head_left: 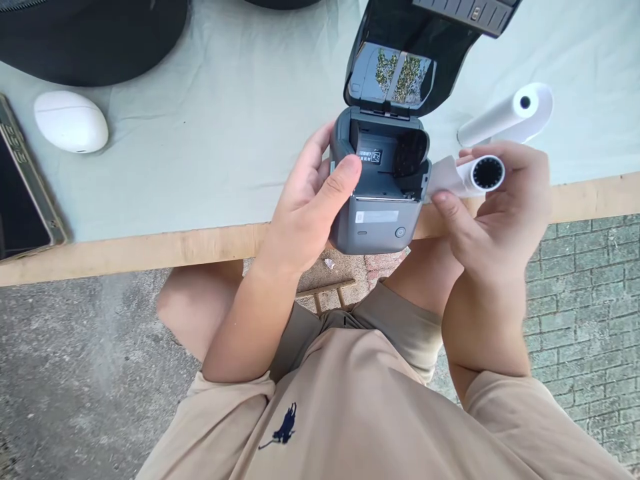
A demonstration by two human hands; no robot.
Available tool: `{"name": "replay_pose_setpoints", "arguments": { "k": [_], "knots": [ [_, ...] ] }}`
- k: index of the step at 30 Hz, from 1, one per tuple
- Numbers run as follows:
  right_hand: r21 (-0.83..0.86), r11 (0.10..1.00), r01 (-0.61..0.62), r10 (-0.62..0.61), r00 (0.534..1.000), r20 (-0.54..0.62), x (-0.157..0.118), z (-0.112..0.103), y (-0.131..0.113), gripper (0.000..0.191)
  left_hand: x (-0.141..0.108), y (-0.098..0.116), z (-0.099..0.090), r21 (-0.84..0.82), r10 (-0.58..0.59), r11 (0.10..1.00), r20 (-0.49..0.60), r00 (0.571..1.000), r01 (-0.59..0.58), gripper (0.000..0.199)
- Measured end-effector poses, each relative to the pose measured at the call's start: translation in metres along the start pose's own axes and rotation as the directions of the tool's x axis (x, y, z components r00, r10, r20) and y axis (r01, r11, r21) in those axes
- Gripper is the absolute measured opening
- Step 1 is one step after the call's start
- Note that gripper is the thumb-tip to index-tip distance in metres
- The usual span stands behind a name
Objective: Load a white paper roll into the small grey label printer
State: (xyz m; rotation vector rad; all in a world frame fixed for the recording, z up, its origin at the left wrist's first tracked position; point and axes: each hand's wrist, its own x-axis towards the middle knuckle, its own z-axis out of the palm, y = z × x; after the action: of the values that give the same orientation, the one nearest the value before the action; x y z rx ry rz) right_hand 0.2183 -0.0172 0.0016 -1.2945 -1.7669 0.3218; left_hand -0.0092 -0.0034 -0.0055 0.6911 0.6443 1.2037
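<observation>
My left hand [313, 193] grips a grey label printer [377, 227] by its left side, the thumb over the rim of the open compartment. The printer's black lid [395, 67] stands swung up and back, and no roll shows inside. In my right hand [500, 213] is a small roll of white paper [465, 179], pinched between thumb and fingers, its dark core end facing me. The roll is just right of the printer; its loose paper end reaches the printer's right edge. Whether the two touch I cannot tell.
A second white paper roll [500, 120], partly unwound, lies behind my right hand. At the left are a white rounded case [71, 121], a phone [25, 193] and a large black object [95, 40]. The table's wooden front edge [165, 251] runs below the printer.
</observation>
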Motion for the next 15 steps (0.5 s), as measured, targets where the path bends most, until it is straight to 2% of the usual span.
{"name": "replay_pose_setpoints", "arguments": {
  "k": [4, 6, 8, 9, 11, 12, 13, 14, 15],
  "knots": [
    [-0.031, 0.997, -0.078, 0.080, 0.992, 0.100, 0.003, 0.009, 0.001, 0.045, -0.001, 0.002, 0.001, -0.003, 0.000, 1.000, 0.002, 1.000, 0.000, 0.035],
    [-0.013, 0.997, -0.075, 0.075, 0.995, 0.067, 0.000, 0.009, -0.001, 0.054, -0.002, 0.003, 0.002, -0.005, -0.009, 1.000, 0.001, 1.000, 0.009, 0.036],
    [0.006, 0.999, -0.036, 0.036, 0.991, -0.127, -0.001, 0.005, -0.002, 0.052, -0.002, 0.004, 0.002, -0.013, -0.023, 1.000, 0.005, 1.000, 0.023, 0.037],
    [-0.009, 1.000, -0.011, 0.009, 0.970, -0.243, 0.001, 0.002, 0.000, 0.046, -0.002, 0.005, 0.002, -0.016, -0.027, 0.999, 0.010, 1.000, 0.027, 0.037],
    [-0.074, 0.997, 0.034, -0.060, 0.923, -0.381, 0.009, -0.008, 0.008, 0.039, -0.002, 0.005, 0.002, -0.015, -0.027, 1.000, 0.019, 0.999, 0.027, 0.036],
    [-0.097, 0.993, 0.074, -0.102, 0.939, -0.327, 0.015, -0.013, 0.015, 0.049, -0.002, 0.005, 0.001, -0.012, -0.022, 1.000, 0.022, 1.000, 0.022, 0.035],
    [-0.114, 0.989, 0.099, -0.122, 0.969, -0.214, 0.023, -0.019, 0.022, 0.061, -0.002, 0.004, 0.001, -0.010, -0.018, 1.000, 0.024, 1.000, 0.019, 0.035],
    [-0.149, 0.988, 0.041, -0.066, 0.983, -0.170, 0.031, -0.023, 0.030, 0.064, -0.002, 0.004, 0.001, -0.008, -0.016, 1.000, 0.021, 1.000, 0.016, 0.034],
    [-0.195, 0.981, 0.024, -0.037, 0.997, -0.063, 0.040, -0.027, 0.038, 0.072, -0.002, 0.004, 0.001, -0.005, -0.018, 1.000, 0.014, 1.000, 0.018, 0.034]
  ]
}}
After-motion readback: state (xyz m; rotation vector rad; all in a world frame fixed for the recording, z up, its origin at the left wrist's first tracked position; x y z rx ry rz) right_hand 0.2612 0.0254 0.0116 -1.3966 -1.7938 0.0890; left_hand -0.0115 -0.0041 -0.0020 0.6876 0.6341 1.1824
